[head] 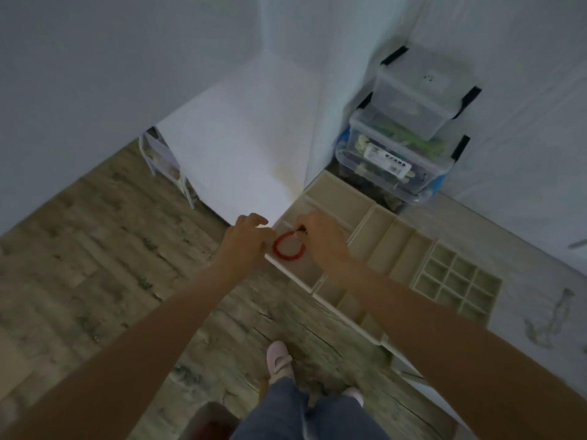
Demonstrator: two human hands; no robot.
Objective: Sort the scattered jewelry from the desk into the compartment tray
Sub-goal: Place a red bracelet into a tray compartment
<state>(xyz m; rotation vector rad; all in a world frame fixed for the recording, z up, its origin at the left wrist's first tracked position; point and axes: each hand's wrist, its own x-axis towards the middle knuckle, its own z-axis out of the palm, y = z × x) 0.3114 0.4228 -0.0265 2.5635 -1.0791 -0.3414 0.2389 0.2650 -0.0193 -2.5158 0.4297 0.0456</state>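
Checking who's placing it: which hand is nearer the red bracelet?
Right. The right hand pinches the red bracelet at its top end over the tray; the left hand grips the tray's edge just beside it.

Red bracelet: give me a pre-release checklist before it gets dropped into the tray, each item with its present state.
1. Red bracelet held by right hand: ok, fingers pinch its upper end.
2. Bracelet over the compartment tray, not the floor: ok.
3. Compartment beneath it free of other jewelry: cannot tell, hands cover part.
4. Left hand steadying the tray's edge: ok, it rests there.
5. Bracelet fully inside one compartment's walls: cannot tell.
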